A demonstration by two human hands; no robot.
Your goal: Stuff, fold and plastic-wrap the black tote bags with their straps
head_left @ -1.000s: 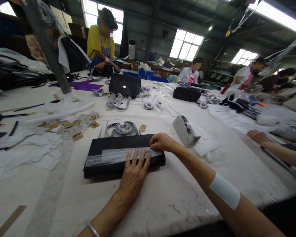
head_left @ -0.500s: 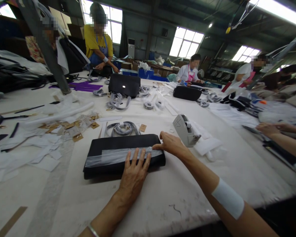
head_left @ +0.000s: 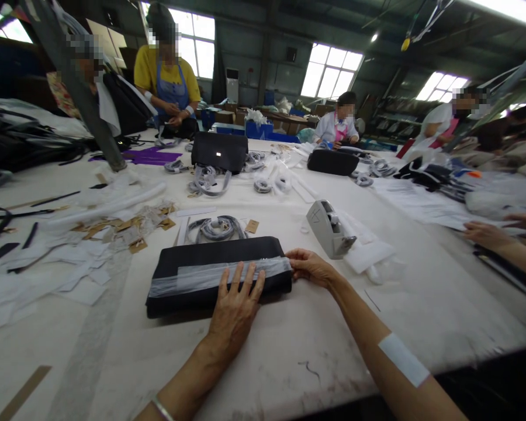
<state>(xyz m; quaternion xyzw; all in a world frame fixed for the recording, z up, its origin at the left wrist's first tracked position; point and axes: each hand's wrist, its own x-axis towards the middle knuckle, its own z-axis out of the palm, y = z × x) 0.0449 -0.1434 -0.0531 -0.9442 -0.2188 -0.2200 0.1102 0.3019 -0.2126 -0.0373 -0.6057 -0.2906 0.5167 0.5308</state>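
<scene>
Black bag [head_left: 221, 250] at near side of counter [head_left: 131, 351]: probably light, soft; film band [head_left: 193, 282] likely slick; hold both ends. Left hand [head_left: 234, 316] flat on band, grip spread; right hand [head_left: 309, 268] curled at right end, hold unclear.

The left forearm [head_left: 190, 371] slants from the near edge, left of centre, far and rightward. The left grip [head_left: 234, 316], a bare hand, lies palm down, four fingers [head_left: 235, 282] nearly straight and slightly spread. The right forearm [head_left: 362, 316] slants from the near right towards the far left, its wrist [head_left: 336, 283] bent left. The right grip [head_left: 312, 268] has bunched fingers pointing left; whether their tips meet is unclear.
</scene>
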